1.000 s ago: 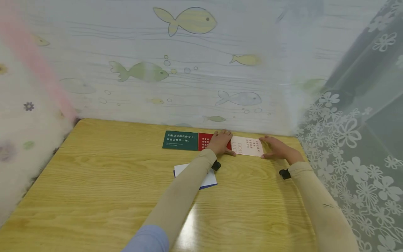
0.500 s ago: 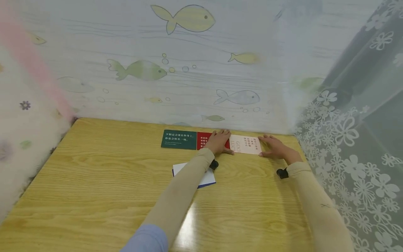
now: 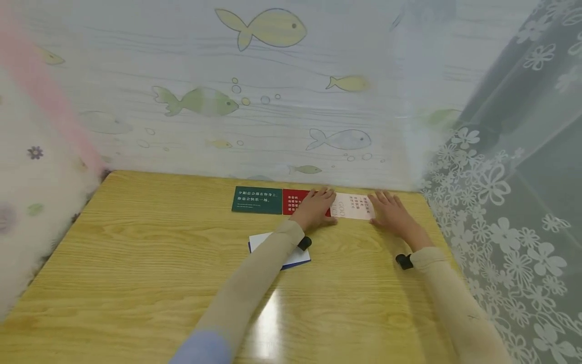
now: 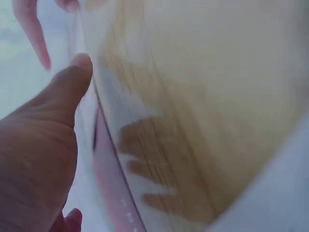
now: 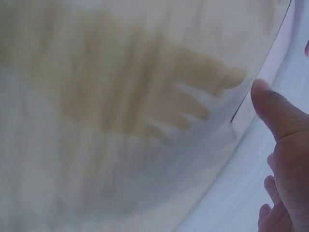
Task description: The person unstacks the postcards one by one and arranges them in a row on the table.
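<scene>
Three printed cards lie in a row along the table's back edge in the head view: a green card (image 3: 256, 200), a red card (image 3: 292, 202) and a pale pink card (image 3: 351, 206). My left hand (image 3: 314, 210) rests over the red card's right part with fingers extended, hiding some of it. Its thumb lies by the pink card's lower left corner. My right hand (image 3: 392, 215) touches the pink card's right end with fairly straight fingers, its thumb near the lower right corner. In the right wrist view the right thumb (image 5: 273, 108) shows at that card's near edge.
A white card (image 3: 260, 240) lies over something blue nearer the front, partly under my left forearm. The wooden table (image 3: 150, 263) meets a fish-patterned curtain (image 3: 191, 136) at the back. A lace curtain (image 3: 514, 242) borders the right side.
My right hand's fingers have shifted from the pink card's right-hand corners to lie straighter along its right end. The left hand stays over the red card. The view has drifted slightly.
</scene>
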Available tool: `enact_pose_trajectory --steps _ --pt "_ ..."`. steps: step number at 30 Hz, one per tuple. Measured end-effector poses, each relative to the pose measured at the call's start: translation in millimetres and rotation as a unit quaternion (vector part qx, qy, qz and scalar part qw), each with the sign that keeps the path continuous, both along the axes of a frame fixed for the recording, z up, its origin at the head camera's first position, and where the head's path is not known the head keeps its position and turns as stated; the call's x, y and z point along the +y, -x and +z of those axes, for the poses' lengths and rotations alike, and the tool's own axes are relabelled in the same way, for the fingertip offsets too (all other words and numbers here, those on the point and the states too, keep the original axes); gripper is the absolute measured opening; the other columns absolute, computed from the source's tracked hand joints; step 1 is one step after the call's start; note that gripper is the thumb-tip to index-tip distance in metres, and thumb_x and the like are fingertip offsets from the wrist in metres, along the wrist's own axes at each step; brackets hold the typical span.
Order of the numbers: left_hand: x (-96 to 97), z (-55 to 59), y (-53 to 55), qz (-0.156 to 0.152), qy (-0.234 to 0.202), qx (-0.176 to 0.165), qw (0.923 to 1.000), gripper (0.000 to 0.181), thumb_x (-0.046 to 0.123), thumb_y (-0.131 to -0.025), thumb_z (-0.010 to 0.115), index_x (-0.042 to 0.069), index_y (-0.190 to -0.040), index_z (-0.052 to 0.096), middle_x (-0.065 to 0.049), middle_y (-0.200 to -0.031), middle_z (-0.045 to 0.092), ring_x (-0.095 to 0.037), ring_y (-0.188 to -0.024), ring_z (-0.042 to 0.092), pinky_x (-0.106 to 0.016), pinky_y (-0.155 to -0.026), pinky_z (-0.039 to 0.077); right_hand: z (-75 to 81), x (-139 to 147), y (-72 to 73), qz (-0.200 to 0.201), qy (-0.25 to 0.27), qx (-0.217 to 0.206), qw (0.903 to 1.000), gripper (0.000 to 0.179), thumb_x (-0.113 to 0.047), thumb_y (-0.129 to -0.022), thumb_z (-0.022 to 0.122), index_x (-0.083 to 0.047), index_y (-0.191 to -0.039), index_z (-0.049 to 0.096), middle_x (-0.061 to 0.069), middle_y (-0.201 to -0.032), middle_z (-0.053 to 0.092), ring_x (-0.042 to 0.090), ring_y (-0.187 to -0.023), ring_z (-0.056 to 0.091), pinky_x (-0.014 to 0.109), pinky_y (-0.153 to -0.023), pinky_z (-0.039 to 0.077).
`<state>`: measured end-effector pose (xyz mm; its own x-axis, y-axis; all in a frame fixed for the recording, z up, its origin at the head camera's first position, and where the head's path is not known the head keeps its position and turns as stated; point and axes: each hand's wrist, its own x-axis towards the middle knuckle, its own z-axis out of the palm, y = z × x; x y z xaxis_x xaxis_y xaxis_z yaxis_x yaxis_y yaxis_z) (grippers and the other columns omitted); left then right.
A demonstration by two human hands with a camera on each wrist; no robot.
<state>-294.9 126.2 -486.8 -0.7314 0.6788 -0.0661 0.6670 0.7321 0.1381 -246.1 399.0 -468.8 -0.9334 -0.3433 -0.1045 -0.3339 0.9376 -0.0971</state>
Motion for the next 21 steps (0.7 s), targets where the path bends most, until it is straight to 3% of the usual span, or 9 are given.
enact_pose_trajectory --steps 8,15,21 --pt "-25.4 14.8 -39.7 -0.025 0.029 0.033 0.9987 0.081 0.052 -0.099 0.060 0.013 -0.162 0.028 -0.003 -0.169 0.023 -0.022 -0.158 0.012 -0.047 -0.129 0.013 -4.6 -47 -47.9 0.039 0.034 0.032 0.9982 0.076 -0.024 -0.099 0.067 0.001 -0.159 0.029 0.027 -0.165 0.022 0.049 -0.153 0.014 0.067 -0.123 0.012" --pt "-80.7 18.2 -72.9 -0.034 0.019 0.020 0.9990 0.081 0.052 -0.098 0.062 0.012 -0.161 0.030 -0.005 -0.168 0.027 -0.024 -0.158 0.015 -0.049 -0.128 0.016 -6.1 -95 -82.8 0.075 0.078 0.018 0.9939 0.078 -0.030 -0.096 0.071 0.000 -0.157 0.034 0.024 -0.164 0.027 0.045 -0.154 0.017 0.063 -0.124 0.016" --pt "-131.9 17.2 -97.3 -0.024 -0.025 0.023 0.9991 0.080 0.049 -0.096 0.066 0.007 -0.158 0.037 -0.009 -0.165 0.033 -0.028 -0.156 0.022 -0.053 -0.127 0.020 -1.2 -126 -95.6 0.103 0.118 -0.028 0.9873 0.084 -0.035 -0.092 0.075 0.000 -0.157 0.035 0.023 -0.164 0.028 0.045 -0.153 0.019 0.063 -0.124 0.018"
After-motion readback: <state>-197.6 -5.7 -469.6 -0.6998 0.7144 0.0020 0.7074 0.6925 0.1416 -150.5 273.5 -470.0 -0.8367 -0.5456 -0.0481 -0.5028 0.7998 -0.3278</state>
